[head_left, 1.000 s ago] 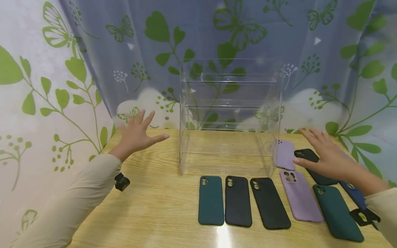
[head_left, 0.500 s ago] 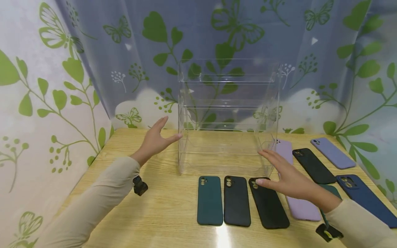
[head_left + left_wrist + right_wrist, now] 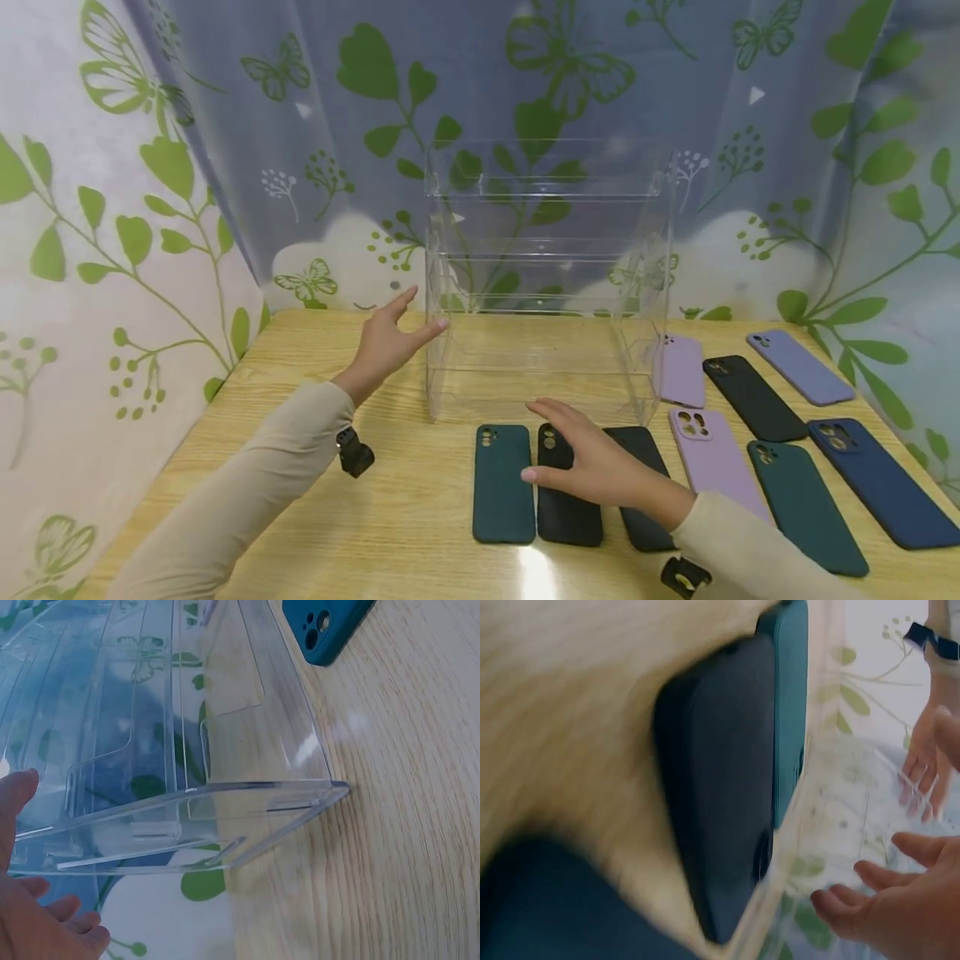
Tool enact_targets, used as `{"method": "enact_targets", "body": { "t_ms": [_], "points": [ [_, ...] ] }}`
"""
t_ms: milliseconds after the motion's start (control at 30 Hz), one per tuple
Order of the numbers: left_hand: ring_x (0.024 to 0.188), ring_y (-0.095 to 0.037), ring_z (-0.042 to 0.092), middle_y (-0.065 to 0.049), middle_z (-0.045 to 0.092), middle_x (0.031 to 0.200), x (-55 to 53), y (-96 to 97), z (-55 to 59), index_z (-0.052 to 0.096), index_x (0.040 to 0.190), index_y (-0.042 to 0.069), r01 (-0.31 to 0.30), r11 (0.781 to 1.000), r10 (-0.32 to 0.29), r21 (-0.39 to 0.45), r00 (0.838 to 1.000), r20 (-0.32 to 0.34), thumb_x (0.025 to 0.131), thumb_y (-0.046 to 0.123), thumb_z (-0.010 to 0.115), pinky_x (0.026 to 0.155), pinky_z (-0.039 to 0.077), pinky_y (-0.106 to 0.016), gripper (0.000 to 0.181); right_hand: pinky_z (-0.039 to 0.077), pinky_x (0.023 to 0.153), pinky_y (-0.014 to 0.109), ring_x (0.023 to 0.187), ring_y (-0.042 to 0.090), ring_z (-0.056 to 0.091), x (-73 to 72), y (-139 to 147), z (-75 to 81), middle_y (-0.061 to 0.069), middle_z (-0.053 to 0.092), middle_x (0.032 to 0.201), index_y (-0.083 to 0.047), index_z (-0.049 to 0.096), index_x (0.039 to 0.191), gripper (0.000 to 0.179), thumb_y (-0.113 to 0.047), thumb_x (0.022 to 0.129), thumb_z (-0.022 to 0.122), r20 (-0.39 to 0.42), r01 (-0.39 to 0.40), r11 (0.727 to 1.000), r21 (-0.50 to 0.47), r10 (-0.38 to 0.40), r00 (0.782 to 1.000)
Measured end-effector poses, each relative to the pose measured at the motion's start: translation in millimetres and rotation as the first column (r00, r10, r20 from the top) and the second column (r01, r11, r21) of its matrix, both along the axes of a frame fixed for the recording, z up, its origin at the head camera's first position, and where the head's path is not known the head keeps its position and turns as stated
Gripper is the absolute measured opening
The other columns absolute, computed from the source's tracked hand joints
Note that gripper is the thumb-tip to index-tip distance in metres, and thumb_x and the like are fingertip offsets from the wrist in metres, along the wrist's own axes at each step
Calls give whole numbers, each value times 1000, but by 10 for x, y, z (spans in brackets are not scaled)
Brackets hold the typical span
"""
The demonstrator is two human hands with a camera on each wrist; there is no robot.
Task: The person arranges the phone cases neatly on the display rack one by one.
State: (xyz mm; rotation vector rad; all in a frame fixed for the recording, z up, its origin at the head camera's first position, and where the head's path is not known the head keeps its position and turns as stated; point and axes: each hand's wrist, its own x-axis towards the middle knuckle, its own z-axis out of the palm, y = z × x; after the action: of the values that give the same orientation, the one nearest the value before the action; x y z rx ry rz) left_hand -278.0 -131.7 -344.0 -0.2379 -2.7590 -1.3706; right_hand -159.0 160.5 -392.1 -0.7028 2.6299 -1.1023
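Observation:
A clear acrylic tiered display rack (image 3: 540, 371) stands on the wooden table. My left hand (image 3: 386, 346) is at the rack's left side, thumb toward the side panel (image 3: 277, 787); in the left wrist view its thumb and fingers lie on opposite sides of that panel's edge, and contact is unclear. My right hand (image 3: 600, 467), fingers spread and holding nothing, is above two black phone cases, one partly covered (image 3: 570, 521) and the other (image 3: 647, 533) beneath the wrist. Left of them lies a dark teal phone case (image 3: 504, 492).
To the right lie a mauve case (image 3: 716, 458), a green case (image 3: 810, 508), a navy case (image 3: 885, 483), a black case (image 3: 757, 400), a lavender case (image 3: 798, 367) and a light purple case (image 3: 682, 375) against the rack's side. A patterned curtain (image 3: 315, 142) hangs behind.
My right hand has swept left from above the right-hand cases to over the black ones. The left hand has moved right, up to the rack's side. Rack and cases stay put.

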Motion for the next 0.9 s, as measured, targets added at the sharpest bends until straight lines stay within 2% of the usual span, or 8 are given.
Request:
{"method": "enact_targets", "body": {
  "t_ms": [133,300,567,900],
  "points": [
    [142,-29,29,-7,28,156,23,19,-22,30,152,18,1,996,-3,84,1000,31,86,45,69,109,36,-49,81,30,105,66,142,40,22,-28,-234,-118,17,22,156,-15,30,151,83,-51,85,67,15,22,1000,-11,-22,1000],
    [141,-26,32,-3,30,155,56,65,-46,33,150,16,18,987,-27,163,998,57,86,42,71,108,39,-43,79,32,103,66,140,44,25,-28,-440,-263,20,24,155,-9,33,149,84,-48,85,69,31,99,995,-14,-99,995],
    [137,-26,38,-5,33,154,124,95,-61,33,150,12,41,980,-52,192,997,54,88,37,70,111,35,-41,76,32,101,68,136,49,28,-22,-677,-385,26,29,150,-2,38,145,80,-41,85,73,-16,205,979,-6,-205,979],
    [133,-31,43,-11,44,147,135,114,-106,38,148,13,-4,983,-9,186,998,70,88,32,71,106,42,-44,71,33,103,63,136,46,27,-45,-799,-478,27,34,145,-2,42,143,81,-36,79,79,-67,191,981,13,-190,980]
  ]
}}
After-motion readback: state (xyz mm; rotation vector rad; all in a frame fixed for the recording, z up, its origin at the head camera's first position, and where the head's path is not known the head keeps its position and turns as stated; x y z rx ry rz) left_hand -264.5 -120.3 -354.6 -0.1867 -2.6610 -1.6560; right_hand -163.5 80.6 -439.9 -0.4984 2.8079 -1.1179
